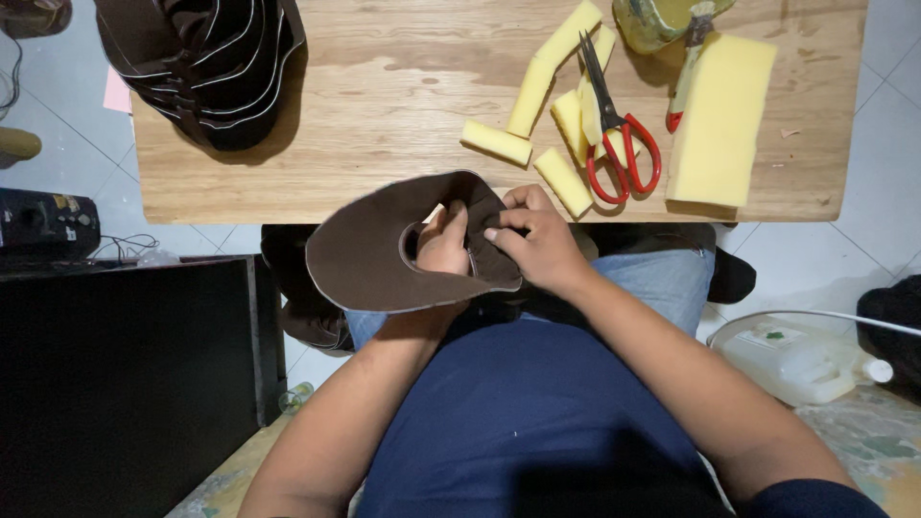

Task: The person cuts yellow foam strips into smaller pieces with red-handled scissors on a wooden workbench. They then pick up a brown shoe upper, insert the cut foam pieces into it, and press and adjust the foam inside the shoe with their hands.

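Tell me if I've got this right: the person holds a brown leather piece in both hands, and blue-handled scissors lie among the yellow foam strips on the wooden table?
Nearly. The head view shows the scissors have red handles, not blue. Otherwise correct: the left hand and right hand hold the brown leather piece, and the scissors lie among the yellow foam strips on the wooden table.

Your left hand (443,245) pokes up through the opening of a curved brown leather piece (384,249) while your right hand (537,245) pinches its right edge, near the wooden table (384,105). Farther right on it lie red-handled scissors (619,134) among cut yellow foam strips (547,72), beside a large yellow foam block (720,120). A stack of brown leather pieces (206,62) sits far left.
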